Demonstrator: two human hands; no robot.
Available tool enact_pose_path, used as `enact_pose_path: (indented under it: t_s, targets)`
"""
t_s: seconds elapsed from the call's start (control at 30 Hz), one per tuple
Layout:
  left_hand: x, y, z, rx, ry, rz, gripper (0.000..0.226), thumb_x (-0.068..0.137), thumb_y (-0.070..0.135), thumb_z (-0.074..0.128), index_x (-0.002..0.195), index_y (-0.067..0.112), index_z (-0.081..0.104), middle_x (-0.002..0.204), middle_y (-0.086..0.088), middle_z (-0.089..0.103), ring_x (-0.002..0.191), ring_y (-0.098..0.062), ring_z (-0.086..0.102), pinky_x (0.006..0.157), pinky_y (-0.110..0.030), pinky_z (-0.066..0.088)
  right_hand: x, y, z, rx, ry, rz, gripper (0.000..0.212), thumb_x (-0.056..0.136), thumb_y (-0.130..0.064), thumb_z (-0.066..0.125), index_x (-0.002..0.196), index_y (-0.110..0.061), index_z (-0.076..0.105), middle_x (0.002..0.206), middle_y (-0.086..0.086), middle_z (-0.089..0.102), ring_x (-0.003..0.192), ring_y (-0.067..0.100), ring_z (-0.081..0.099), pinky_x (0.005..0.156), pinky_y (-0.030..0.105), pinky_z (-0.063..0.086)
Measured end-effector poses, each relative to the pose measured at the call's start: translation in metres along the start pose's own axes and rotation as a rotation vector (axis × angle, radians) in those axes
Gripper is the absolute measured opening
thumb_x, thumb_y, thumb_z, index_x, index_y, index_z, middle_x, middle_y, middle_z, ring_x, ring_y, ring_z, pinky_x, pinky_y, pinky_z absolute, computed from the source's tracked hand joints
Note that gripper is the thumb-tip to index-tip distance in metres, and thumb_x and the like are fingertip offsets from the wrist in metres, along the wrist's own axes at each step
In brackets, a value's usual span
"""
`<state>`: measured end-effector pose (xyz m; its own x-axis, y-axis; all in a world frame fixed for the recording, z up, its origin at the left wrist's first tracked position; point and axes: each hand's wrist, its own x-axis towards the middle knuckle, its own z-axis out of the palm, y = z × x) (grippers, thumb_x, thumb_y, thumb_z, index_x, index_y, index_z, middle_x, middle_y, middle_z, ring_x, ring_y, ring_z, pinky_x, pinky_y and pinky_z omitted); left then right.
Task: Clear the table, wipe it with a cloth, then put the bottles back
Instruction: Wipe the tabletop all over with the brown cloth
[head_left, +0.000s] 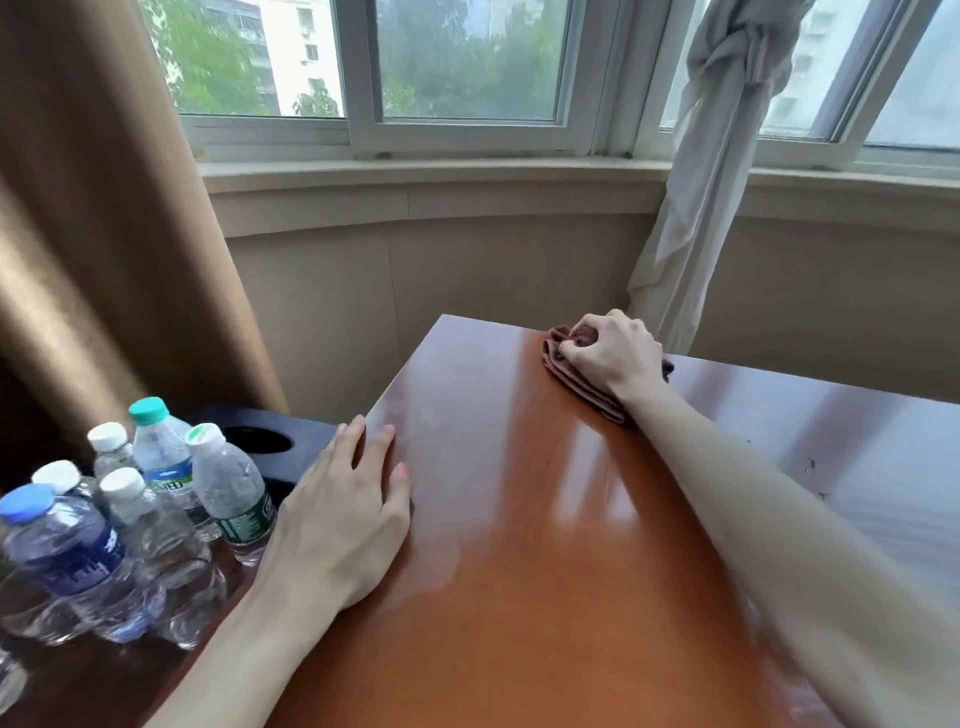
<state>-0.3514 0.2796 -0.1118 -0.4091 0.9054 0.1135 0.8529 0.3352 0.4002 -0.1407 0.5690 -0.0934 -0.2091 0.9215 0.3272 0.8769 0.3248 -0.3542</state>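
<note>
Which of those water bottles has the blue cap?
The clear plastic bottle with the dark blue label, nearest the camera at far left; the others wear white or green caps.

A single head-worn camera is looking forward and down from above the near edge of the table, close enough that both forearms are entering from the bottom of the frame. It is facing the far wall and the window, which is filling the top of the picture. The wide-angle lens is bending the sill into a curve. The view is taking in the left hand near the lower middle and the right hand farther off at the table's far edge. The bottles are sitting at the lower left, close to the lens. There is no second view sharing the scene.
</note>
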Motion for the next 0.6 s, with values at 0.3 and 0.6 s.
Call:
enact_pose_path:
  t_s: [0.3,0.6]
  targets:
    - [-0.002,0.002,0.000,-0.054,0.023,0.061,0.052,0.104,0.038,0.037,0.153,0.019,0.038,0.166,-0.009,0.021,0.153,-0.025,0.019,0.122,-0.043,0.024,-0.128,-0.032,-0.035,0.019,-0.102,-0.172,0.036,0.081,-0.057,0.053,0.104,-0.036,0.072,0.112,-0.007,0.061,0.109,0.025,0.054,0.083,0.037,0.045]
    - [-0.086,0.008,-0.048,-0.081,-0.053,0.267,0.046,0.095,0.042,0.044,0.141,0.038,0.052,0.149,0.011,0.043,0.138,-0.014,0.043,0.112,-0.041,0.039,-0.365,-0.060,-0.112,0.125,-0.053,-0.388,0.030,0.080,-0.054,0.060,0.105,-0.043,0.072,0.114,-0.022,0.062,0.106,0.011,0.057,0.083,0.026,0.048]
